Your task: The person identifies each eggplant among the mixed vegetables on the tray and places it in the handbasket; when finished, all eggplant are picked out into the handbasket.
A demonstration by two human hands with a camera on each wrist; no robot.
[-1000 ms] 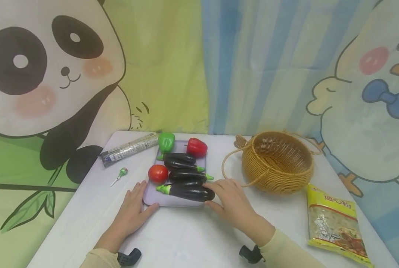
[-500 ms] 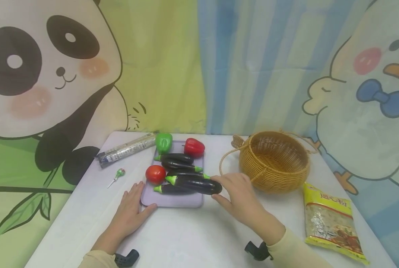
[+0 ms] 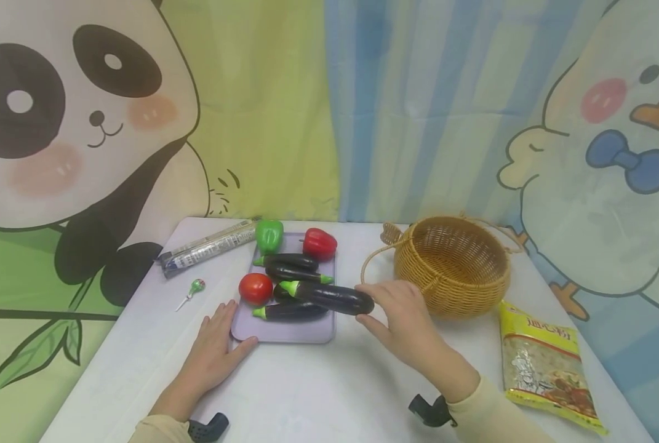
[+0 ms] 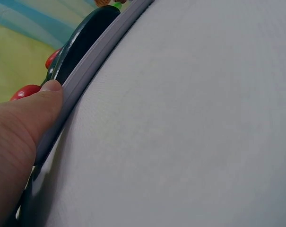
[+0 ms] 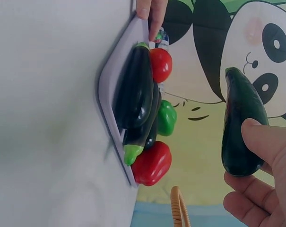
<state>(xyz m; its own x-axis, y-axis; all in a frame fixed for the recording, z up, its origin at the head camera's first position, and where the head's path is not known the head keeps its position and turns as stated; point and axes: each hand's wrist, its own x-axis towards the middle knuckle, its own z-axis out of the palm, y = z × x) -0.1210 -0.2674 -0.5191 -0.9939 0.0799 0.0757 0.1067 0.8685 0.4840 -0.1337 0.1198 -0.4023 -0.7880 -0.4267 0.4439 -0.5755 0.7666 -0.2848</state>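
Note:
My right hand (image 3: pixel 403 323) pinches the blunt end of a dark eggplant (image 3: pixel 331 299) between thumb and fingers. In the right wrist view this eggplant (image 5: pixel 244 118) is lifted clear of the tray. Its green stem end points left in the head view. Below it, several other eggplants (image 3: pixel 296 311) lie on the lilac tray (image 3: pixel 285 334), one partly hidden. A tomato (image 3: pixel 255 289), a green bell pepper (image 3: pixel 269 236) and a red bell pepper (image 3: pixel 319 244) are on it too. My left hand (image 3: pixel 210 357) rests at the tray's front left corner, its thumb (image 4: pixel 43 106) touching the rim.
A wicker basket (image 3: pixel 451 295) with handles stands right of the tray. In front of it lies a yellow food packet (image 3: pixel 547 369). Left of the tray are a long silvery packet (image 3: pixel 210 249) and a lollipop (image 3: pixel 197 285). A printed curtain (image 3: pixel 274 111) hangs behind the table.
My right hand has lifted the front eggplant off the tray, moving it up and slightly right. Another eggplant beneath it has come into view. The left hand stays at the tray's corner.

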